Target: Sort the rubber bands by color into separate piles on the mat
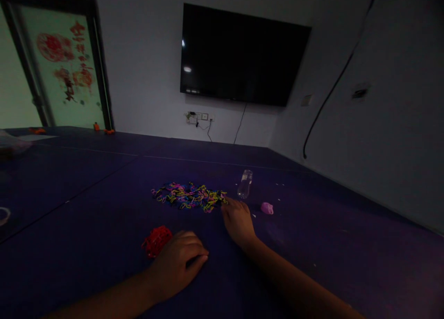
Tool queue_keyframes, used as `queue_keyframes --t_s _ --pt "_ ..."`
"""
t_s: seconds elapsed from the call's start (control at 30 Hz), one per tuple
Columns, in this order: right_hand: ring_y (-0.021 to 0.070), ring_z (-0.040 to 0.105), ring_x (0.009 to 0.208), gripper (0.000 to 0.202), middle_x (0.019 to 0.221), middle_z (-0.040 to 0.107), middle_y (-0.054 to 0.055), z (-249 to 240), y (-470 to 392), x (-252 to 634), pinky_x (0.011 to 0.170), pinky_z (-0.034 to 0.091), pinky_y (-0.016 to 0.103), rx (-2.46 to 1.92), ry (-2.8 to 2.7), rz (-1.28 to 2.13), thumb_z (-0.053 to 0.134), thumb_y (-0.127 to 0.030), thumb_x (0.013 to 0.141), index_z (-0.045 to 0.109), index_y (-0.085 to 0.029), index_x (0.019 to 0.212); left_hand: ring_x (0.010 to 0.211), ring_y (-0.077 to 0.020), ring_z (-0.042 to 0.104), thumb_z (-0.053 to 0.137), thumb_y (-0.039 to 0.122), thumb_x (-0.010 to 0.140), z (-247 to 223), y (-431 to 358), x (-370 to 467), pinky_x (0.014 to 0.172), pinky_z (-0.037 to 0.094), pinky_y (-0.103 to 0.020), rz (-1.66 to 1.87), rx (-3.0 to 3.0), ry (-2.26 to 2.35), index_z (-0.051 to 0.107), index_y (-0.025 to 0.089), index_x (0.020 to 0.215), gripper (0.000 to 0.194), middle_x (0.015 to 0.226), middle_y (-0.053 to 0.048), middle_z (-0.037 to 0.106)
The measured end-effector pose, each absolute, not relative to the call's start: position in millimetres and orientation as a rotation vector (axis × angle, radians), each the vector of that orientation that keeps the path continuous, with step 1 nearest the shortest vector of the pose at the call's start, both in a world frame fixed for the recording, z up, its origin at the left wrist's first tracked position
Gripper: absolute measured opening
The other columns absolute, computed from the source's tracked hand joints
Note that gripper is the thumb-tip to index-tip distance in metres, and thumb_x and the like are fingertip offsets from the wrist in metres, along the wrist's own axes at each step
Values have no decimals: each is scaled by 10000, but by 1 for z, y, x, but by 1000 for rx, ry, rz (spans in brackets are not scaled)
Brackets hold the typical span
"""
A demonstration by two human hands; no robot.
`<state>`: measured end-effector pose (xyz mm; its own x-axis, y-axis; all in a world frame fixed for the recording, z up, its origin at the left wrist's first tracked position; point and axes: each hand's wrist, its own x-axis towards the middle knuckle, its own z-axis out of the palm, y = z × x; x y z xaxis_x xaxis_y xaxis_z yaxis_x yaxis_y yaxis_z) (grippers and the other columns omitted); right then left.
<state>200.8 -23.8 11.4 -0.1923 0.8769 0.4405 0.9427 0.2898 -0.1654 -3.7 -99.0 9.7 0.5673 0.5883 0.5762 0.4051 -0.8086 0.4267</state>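
A loose spread of small coloured bands (189, 196), pink, yellow, blue and black, lies on the dark blue table (104, 203). My right hand (239, 220) reaches to the right end of this spread, its fingertips touching the bands; whether it grips any is hidden. Nearer to me, my left hand (180, 261) rests on the table with its fingers curled and thumb and fingertip close together. Anything between them is too small to make out. Just left of that hand sits a red bundle (156, 240), partly behind the knuckles.
Behind my right hand a clear bottle (245, 184) lies on the table, with a pink cap-like piece (267, 208) to its right. White specks are scattered nearby. A white ring (4, 216) is at the left edge. A dark screen (243, 55) hangs on the wall.
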Motion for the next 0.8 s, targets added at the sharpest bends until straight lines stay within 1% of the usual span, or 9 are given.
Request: queue_keyframes --t_s 0.1,0.23,0.37,0.47,0.6,0.8 --pt "223 516 1139 317 1268 566 101 9 -22 200 996 337 384 -1504 -2158 -113 386 -191 920 626 -182 1126 773 -177 597 549 164 854 10 -100 -3 708 460 -308 1047 2566 838 689 191 851 142 789 -33 685" --pt "214 544 1092 315 1182 603 109 6 -19 200 942 404 336 -1427 -2168 -23 391 -187 914 629 -168 1119 767 -175 593 547 167 854 9 -99 -3 715 456 -311 1034 2572 839 686 188 837 142 776 -32 681" --pt "213 543 1089 304 1184 600 98 4 -18 199 954 407 344 -1342 -2212 3 407 -204 918 638 -181 1115 770 -176 591 542 171 859 8 -99 -3 711 454 -309 1021 2576 834 686 184 837 147 778 -37 681" --pt "202 533 1114 292 1212 590 81 5 -20 197 965 406 350 -1223 -2295 17 402 -189 921 654 -194 1069 763 -173 587 539 177 863 8 -99 -3 705 452 -306 990 2583 819 681 181 822 148 766 -34 678" --pt "201 523 1139 281 1198 600 93 7 -21 195 970 410 343 -1153 -2378 13 400 -153 915 662 -170 1015 757 -168 582 527 190 872 9 -99 -3 709 450 -304 983 2578 820 675 185 812 159 760 -30 672" --pt "210 495 1184 274 1242 574 103 7 -21 195 988 399 342 -1201 -2414 28 422 -146 903 627 -158 1085 759 -170 579 522 191 872 10 -100 -3 695 447 -303 979 2590 835 667 180 796 164 759 -33 669"
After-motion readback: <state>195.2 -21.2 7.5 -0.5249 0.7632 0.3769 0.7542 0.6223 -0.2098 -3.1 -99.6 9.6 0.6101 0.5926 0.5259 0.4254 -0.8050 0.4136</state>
